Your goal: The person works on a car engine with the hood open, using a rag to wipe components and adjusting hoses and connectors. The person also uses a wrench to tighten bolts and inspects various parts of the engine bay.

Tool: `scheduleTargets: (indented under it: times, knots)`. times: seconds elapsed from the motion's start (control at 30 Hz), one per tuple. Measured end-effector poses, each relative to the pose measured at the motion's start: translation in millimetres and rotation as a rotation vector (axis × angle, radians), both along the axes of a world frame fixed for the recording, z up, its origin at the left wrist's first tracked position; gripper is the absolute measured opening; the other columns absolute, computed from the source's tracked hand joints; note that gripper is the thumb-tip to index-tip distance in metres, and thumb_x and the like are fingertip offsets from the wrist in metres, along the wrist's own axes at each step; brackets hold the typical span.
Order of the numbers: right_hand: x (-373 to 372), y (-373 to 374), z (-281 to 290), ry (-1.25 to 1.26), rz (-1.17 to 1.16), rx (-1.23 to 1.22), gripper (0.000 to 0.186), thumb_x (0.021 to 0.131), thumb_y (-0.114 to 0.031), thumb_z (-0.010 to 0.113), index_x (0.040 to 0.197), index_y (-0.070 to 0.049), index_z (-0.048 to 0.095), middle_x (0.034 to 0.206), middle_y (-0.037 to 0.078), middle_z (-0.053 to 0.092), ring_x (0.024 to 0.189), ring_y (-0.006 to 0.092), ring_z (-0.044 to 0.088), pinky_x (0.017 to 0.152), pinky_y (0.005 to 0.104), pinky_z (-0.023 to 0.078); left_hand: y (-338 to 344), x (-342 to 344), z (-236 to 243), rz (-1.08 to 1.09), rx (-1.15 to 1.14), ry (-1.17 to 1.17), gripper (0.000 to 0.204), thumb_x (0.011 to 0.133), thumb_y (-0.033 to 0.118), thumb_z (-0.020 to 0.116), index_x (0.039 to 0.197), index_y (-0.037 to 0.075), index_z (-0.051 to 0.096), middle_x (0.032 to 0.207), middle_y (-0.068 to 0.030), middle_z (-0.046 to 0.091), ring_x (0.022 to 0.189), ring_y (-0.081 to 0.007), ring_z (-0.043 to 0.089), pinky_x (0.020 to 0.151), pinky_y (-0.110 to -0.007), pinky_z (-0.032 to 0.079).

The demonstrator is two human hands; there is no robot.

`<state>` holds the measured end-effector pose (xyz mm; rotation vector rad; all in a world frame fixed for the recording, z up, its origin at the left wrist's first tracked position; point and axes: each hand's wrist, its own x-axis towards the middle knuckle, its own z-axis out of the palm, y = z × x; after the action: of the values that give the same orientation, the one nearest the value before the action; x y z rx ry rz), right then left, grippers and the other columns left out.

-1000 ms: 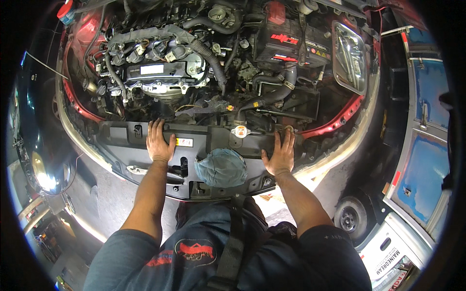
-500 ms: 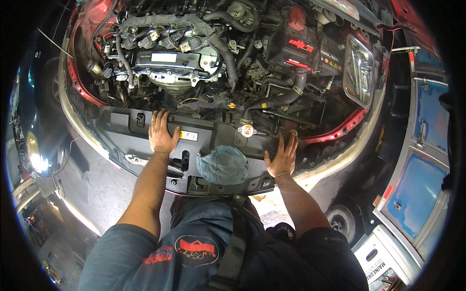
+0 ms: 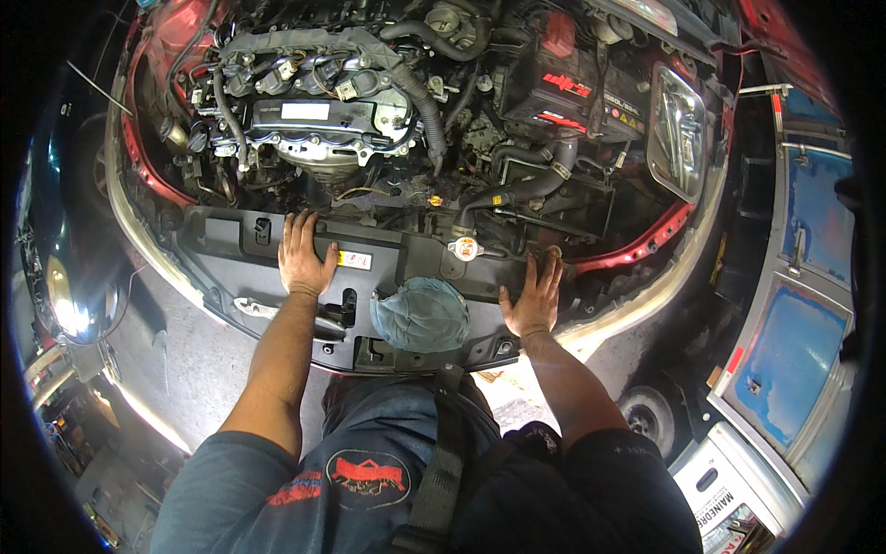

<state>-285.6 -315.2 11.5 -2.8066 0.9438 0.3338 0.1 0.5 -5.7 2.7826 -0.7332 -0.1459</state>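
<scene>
My left hand lies flat on the black plastic radiator cover, fingers stretched toward the engine, just left of a small yellow-and-white label. Farther right on the same front panel rests my right hand, its fingers spread. Neither hand holds anything. Between them a crumpled blue-grey cloth sits on the cover. Right behind the cloth is the radiator cap, silver with a light top. A whitish lever-like piece lies left of my left forearm.
Beyond the cover stands the engine, with a black car battery and a thick black radiator hose to its right. A headlight is at the right. Blue-panelled metal doors and a white box stand farther right; a dark car is at left.
The whole view has shifted very slightly, so the engine bay sits a little farther left. Both hands keep their places on the cover.
</scene>
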Motion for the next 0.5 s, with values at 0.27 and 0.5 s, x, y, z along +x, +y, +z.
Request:
scheduleTargets:
  times: [0.27, 0.5]
  knots:
    - [-0.1, 0.7, 1.8, -0.041, 0.0, -0.001, 0.089, 0.083, -0.044, 0.066, 0.154, -0.008, 0.025, 0.159, 0.03, 0.011, 0.147, 0.0512, 0.011, 0.118, 0.056, 0.026, 0.2, -0.3, -0.7, -0.005, 0.011, -0.006, 0.069, 0.08, 0.035, 0.068, 0.142, 0.014, 0.046, 0.148, -0.0091, 0.046, 0.145, -0.0344, 0.032, 0.11, -0.051, 0.035]
    - [0.0, -0.2, 1.5, 0.0, -0.024, 0.027, 0.09, 0.085, -0.05, 0.063, 0.155, -0.01, 0.023, 0.161, 0.027, 0.006, 0.149, 0.049, 0.007, 0.12, 0.0547, 0.024, -0.1, -0.3, -1.1, 0.0, 0.021, -0.007, 0.068, 0.08, 0.035, 0.067, 0.141, 0.013, 0.047, 0.148, -0.0091, 0.046, 0.145, -0.0339, 0.032, 0.11, -0.05, 0.036]
